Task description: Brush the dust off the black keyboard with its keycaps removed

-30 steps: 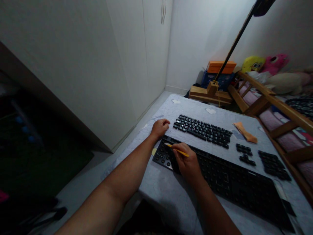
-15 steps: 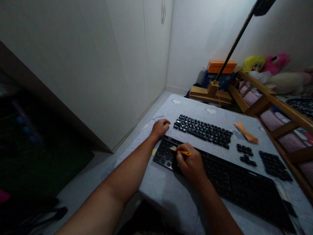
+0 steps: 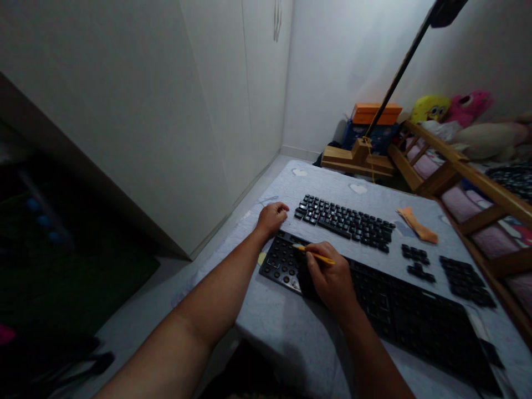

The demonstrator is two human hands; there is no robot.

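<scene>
My right hand (image 3: 330, 274) pinches a small brush (image 3: 318, 255) with a yellow handle. Its pale bristles touch the left part of a long black keyboard (image 3: 374, 310), whose keycaps are off, leaving rows of round key posts showing. My left hand (image 3: 272, 217) rests on the cloth just beyond the keyboard's upper left corner, fingers loosely bent and a little apart, holding nothing that I can see. Behind the keyboard lie the removed black keycaps (image 3: 344, 219), set out in rows. Smaller groups of keycaps (image 3: 415, 254) and more keycaps (image 3: 467, 281) lie to the right.
An orange cloth (image 3: 418, 225) lies on the covered table (image 3: 328, 180) at the back right. A wooden bed rail (image 3: 469, 172) runs along the right side. A lamp stand on a wooden base (image 3: 357, 158) stands behind, and a pale wardrobe (image 3: 208, 111) at the left.
My right hand has shifted slightly right, and the brush tip has moved a little up and to the right across the keyboard. My left hand has stayed in place.
</scene>
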